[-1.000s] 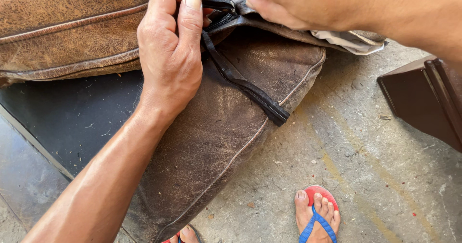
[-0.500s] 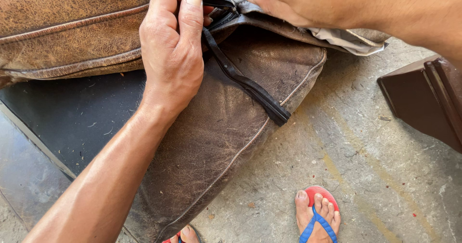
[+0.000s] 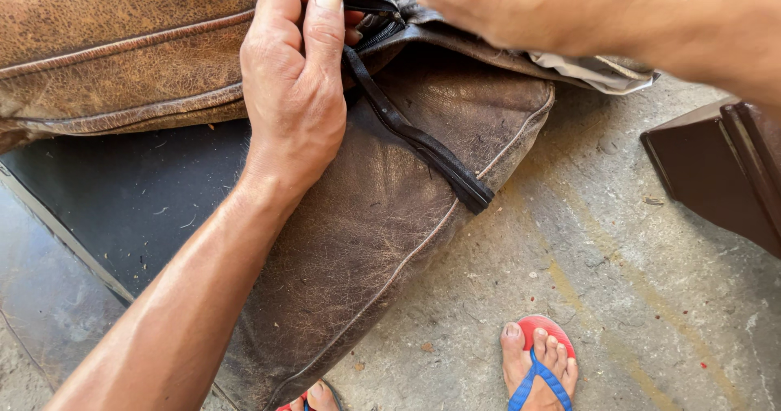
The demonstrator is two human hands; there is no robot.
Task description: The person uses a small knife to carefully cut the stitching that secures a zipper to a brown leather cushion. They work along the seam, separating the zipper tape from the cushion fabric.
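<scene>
Rough grey concrete floor [image 3: 651,297], stained and scattered with small crumbs of debris. Across the 9 to 12 o'clock area, a dark flat board [image 3: 122,207], lying on the concrete. Draped over the board and sagging onto the floor toward 6 o'clock, a worn brown leather cushion cover [image 3: 382,216]. At 3 o'clock, a dark brown wooden piece [image 3: 716,175]. At 5 o'clock, a foot in a red-and-blue sandal [image 3: 541,362].

Left hand [image 3: 294,94]: bare, no ring or glove; thumbnail short and pale.
Left forearm: bare to the frame edge, no sleeve, watch or band.
Right hand [image 3: 521,8]: bare, blurred close to the camera.
Right forearm: bare, no sleeve.
Footwear: red-soled flip-flop [image 3: 543,362] with blue straps; toes bare.
</scene>
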